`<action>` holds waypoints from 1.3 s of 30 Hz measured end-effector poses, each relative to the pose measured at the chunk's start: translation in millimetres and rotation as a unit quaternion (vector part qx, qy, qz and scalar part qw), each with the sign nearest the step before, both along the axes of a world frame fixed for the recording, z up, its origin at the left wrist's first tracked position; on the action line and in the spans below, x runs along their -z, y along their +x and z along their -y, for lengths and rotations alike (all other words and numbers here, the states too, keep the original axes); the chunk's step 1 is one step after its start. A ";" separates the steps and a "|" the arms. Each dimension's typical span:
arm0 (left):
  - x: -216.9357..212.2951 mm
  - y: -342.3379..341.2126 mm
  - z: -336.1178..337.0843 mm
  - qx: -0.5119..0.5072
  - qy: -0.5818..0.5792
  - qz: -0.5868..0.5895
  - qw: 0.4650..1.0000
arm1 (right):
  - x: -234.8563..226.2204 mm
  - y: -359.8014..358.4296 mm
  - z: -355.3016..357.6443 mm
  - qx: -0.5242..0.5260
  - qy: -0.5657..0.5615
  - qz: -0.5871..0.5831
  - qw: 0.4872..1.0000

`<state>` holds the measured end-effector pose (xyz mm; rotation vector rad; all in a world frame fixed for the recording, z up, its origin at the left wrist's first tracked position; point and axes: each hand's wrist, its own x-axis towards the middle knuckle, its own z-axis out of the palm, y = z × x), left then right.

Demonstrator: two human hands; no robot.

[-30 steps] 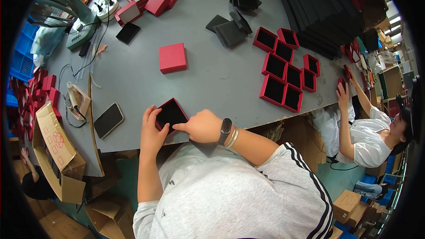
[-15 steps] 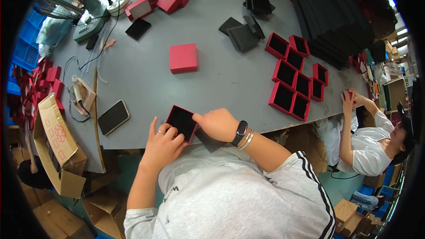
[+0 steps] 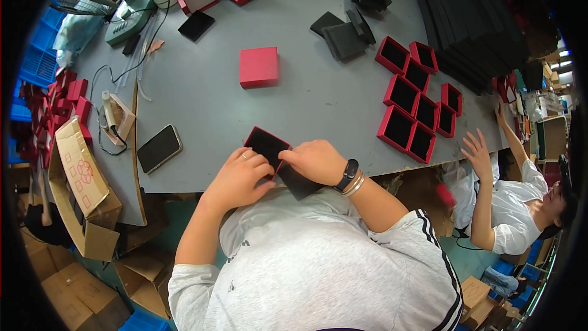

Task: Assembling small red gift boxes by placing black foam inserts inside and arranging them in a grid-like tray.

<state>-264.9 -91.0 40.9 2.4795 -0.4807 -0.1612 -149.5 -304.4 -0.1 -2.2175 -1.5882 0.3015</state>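
Note:
A red open-topped box with a black lining (image 3: pixel 267 145) is near the table's front edge, tilted slightly in my hands. My left hand (image 3: pixel 242 176) is closed around its lower left side, a ring on one finger. At the right corner, my right hand (image 3: pixel 313 162) pinches the rim with thumb and bent fingers; its far fingers are hidden. Below that hand a thin black pad (image 3: pixel 298 183) sticks out at the table edge; whether my fingers touch it cannot be seen. Farther off, a closed red box (image 3: pixel 258 68) sits alone on the table.
Several black-lined red boxes (image 3: pixel 404 94) stand to the right, near loose black pads (image 3: pixel 346 40) and a tall stack of black sheets (image 3: pixel 468 24). Left lie a phone (image 3: pixel 160 149) and a cardboard box (image 3: pixel 82 175). A co-worker (image 3: pixel 520 202) sits at right, a blurred red object (image 3: pixel 445 194) nearby.
The held box has shifted a little away from me and to the right, both hands moving with it. The co-worker's hands have parted. The view has tipped slightly.

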 end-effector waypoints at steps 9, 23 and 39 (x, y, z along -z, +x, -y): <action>36.1 138.6 -14.2 -0.309 -0.105 0.159 0.932 | -15.8 13.5 57.3 0.152 0.052 0.026 0.987; 9.6 137.6 -14.0 -0.387 -0.156 0.035 0.908 | -31.8 -3.3 56.4 0.166 -0.109 -0.047 0.979; 53.8 39.8 -11.7 -0.618 -0.131 0.243 0.736 | -31.4 39.8 65.9 0.215 -0.030 -0.188 0.958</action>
